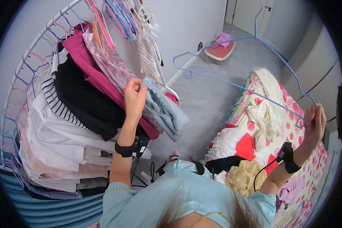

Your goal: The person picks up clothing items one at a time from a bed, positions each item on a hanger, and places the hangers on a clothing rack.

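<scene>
My left hand [134, 98] pinches the lace-trimmed edge of a pale blue-grey garment [168, 116], which hangs down in loose folds. On the other side, my right hand [315, 122] grips one end of a blue clothes hanger [216, 76]. The hanger carries no clothing, and its hook points away from me at the top right. Its far end reaches out over the floor, apart from the garment. Just beyond my left hand hang a pink-and-white patterned garment [111, 57] and a magenta garment [88, 65].
A curved white clothes rail [34, 42] holds many garments at left, with spare hangers [121, 20] at its far end. A bed with a rose-print cover [290, 125] bears loose clothes at right. A red-and-white bathroom scale-like object [221, 51] lies on the grey floor [193, 108].
</scene>
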`<state>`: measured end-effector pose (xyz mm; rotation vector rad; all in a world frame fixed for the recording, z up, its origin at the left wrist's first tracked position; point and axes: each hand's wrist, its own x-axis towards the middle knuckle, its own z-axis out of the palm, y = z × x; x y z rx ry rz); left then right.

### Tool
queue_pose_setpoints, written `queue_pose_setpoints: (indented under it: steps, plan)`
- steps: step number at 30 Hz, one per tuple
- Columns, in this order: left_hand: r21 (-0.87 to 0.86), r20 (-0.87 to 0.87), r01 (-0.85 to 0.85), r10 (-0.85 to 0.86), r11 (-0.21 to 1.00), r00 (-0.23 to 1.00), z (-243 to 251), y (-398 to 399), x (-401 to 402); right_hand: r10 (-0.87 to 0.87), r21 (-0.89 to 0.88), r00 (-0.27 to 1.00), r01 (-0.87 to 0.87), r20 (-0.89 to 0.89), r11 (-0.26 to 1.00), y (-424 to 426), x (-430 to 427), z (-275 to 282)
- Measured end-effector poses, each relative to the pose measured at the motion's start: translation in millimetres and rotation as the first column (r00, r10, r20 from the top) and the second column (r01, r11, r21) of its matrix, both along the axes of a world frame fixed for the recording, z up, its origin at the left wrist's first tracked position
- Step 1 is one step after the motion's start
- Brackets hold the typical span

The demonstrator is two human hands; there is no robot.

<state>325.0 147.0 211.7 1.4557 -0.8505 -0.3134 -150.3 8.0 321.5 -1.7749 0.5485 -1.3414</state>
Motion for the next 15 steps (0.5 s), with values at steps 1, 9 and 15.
queue_pose_setpoints:
  steps: [1, 9, 15]
  plan:
    - [0.075, 0.026, -0.007, 0.005, 0.997, 1.000, -1, -2, 0, -0.007, -0.002, 1.000, 0.007, -0.002, 1.000, 3, -5, -2]
    - [0.118, -0.064, 0.031, -0.023, 0.993, 0.998, 2, -18, -8, -0.096, 0.146, 0.995, 0.096, -0.007, 0.985, 25, 1, -12]
    - [0.147, 0.034, 0.020, -0.026, 0.989, 0.999, 23, -15, -20, -0.110, -0.041, 0.979, 0.105, -0.174, 0.994, 27, 34, -13]
